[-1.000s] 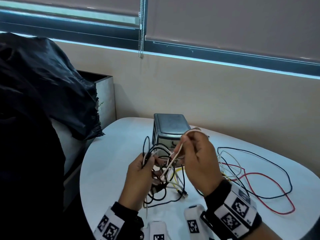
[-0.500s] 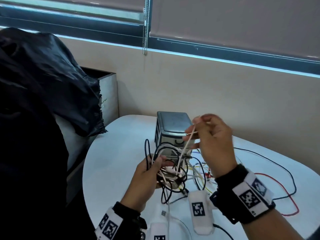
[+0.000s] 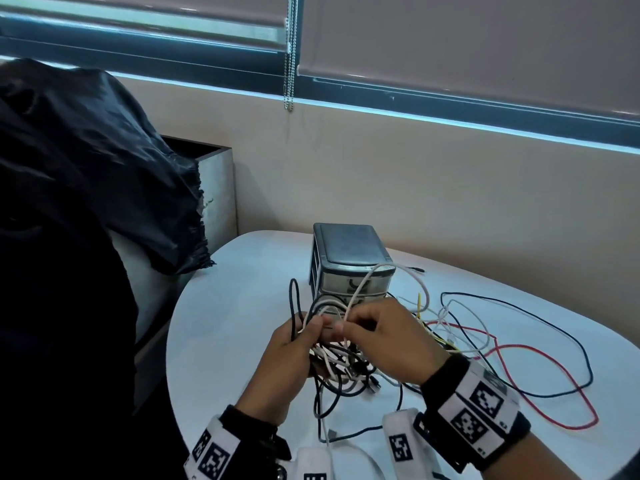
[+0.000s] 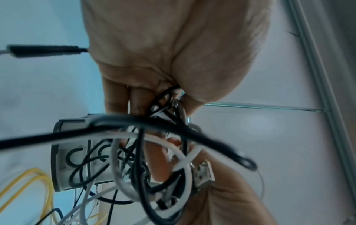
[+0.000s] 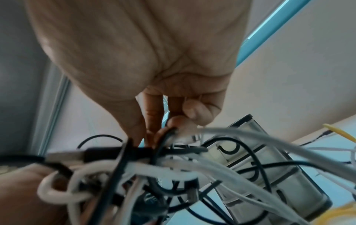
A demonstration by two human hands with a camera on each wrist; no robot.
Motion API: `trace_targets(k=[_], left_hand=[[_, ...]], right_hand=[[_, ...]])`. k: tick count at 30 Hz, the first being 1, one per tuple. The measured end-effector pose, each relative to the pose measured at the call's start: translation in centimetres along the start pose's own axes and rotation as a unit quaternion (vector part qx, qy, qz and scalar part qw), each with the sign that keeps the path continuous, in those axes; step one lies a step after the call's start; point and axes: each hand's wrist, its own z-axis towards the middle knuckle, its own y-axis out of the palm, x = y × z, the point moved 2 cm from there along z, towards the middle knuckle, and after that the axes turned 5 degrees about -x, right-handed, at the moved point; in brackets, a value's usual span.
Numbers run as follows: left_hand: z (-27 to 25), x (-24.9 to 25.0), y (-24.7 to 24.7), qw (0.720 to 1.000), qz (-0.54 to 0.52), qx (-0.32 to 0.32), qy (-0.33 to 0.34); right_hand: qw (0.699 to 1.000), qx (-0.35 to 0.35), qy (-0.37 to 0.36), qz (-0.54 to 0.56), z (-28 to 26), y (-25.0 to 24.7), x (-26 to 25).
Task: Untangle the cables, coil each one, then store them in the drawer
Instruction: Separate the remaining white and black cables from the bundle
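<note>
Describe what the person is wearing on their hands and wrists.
Both hands, the left hand and the right hand, are bare, with no gloves. Each wrist carries a black band holding white blocks printed with black square fiducial markers. A similar marked white block sits at the left wrist. Rounded white units with their own markers sit below the wrists.

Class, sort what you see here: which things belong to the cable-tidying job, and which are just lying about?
Part of the job:
- cable tangle, gripped by left hand and right hand
- loose red cable and dark blue cable on the table
- small drawer unit

Lying about:
- black cloth
- blind chain
</note>
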Motion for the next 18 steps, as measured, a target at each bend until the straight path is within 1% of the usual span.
trace_targets(k=[3,5,7,9,11,13,14,17,18], left_hand=[[-0.2,0.1,0.2,1.0,-0.007,-0.003,0.011],[-0.5,0.1,0.7,0.999,-0.013,-0.029,0.023],[-0.8,0.2,1.2,0.997,-0.022,-0.06,0.032],[-0.9,0.1,1.4,0.997,-0.02,-0.067,0.04],[-0.7,0.0,1.4,0.998,-0.026,-0.036,0.043],[-0.2,-0.2,1.0,0.998,-0.052,0.016,0.039],[0.1,-0.3,0.7,0.996,-0.067,0.041,0.035],[0.7,-0.9,-0.2,0.991,-0.089,0.097,0.026],[0.9,-1.0,-0.5,0.989,-0.093,0.111,0.025]], right_hand=[[0.999,-0.009,-0.024,-0.025,-0.2,0.1,-0.1],[0.999,0.0,-0.033,-0.004,-0.1,-0.2,-0.4],[0.998,0.033,-0.033,0.046,0.1,-0.6,-0.6],[0.994,0.071,-0.032,0.07,0.3,-0.9,-0.9],[0.991,0.109,-0.03,0.072,0.0,-0.7,-1.0],[0.987,0.147,-0.03,0.058,-0.8,0.0,-1.1],[0.987,0.151,-0.03,0.04,-1.3,0.4,-1.2],[0.994,0.099,-0.005,-0.05,-2.1,2.0,-1.1],[0.994,0.091,0.003,-0.066,-2.1,2.2,-1.1]])
